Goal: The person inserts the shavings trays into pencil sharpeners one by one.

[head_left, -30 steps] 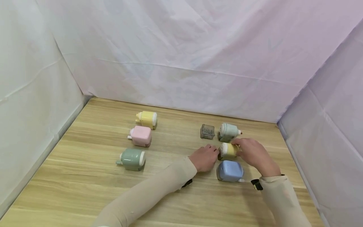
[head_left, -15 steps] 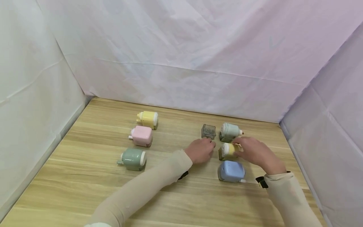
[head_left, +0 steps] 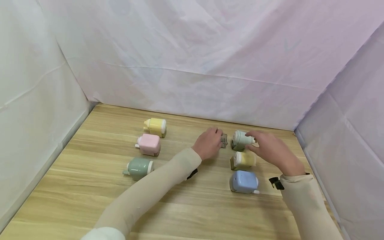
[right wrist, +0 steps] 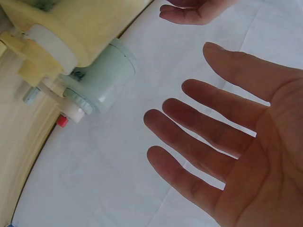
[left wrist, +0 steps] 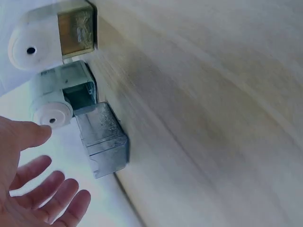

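Observation:
My left hand is over the clear grey shavings drawer, its fingers spread and loosely bent. In the left wrist view a gap shows between the fingers and that drawer. Right of it lies a pale green pencil sharpener with an open slot in its base. My right hand is by the crank end of this sharpener, thumb and fingers apart, nothing held. A yellow pencil sharpener lies in front of it, and a blue pencil sharpener nearer still.
On the left side of the wooden table stand a yellow sharpener, a pink sharpener and a darker green sharpener. White cloth walls enclose the back and sides.
My left hand has left the yellow sharpener and moved back and left to the clear drawer. My right hand has let go of the yellow sharpener and moved back to the pale green one.

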Demonstrator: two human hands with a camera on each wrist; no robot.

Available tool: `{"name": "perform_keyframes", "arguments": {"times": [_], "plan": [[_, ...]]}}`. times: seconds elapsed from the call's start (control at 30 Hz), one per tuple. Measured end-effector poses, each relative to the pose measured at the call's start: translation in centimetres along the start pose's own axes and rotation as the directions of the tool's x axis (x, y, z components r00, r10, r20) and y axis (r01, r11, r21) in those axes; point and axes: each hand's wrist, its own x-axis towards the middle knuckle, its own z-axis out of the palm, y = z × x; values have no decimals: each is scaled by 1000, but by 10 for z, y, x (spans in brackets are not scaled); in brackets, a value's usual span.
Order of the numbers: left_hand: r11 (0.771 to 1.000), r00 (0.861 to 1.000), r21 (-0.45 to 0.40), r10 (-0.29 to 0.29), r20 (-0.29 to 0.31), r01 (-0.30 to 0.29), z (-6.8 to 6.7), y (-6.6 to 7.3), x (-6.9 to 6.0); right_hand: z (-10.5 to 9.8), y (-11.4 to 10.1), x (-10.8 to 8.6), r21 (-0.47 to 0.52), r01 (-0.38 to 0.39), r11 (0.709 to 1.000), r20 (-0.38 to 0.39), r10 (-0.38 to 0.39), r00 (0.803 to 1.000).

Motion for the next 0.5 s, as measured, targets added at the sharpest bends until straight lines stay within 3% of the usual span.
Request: {"name": "perform_keyframes", "arguments": {"times": [0.1,0.2,0.37,0.5], "plan": [[985,995,-144,-92,43,97,0,-6,4,-2,-1,4,0,-12,1000,-3,12,1000],[962,985,-222,-138,104,158,3,-11,7,-2,-1,7,-15,-20,1000,-2,20,1000],[948,968,-251,-149,201,198,8,-15,12,0,2,9,-13,-19,1000,-14,19,1000],[953,957,-222,-150,247,207,13,-17,14,4,5,9,-7,-19,1000,-16,19,1000]]}}
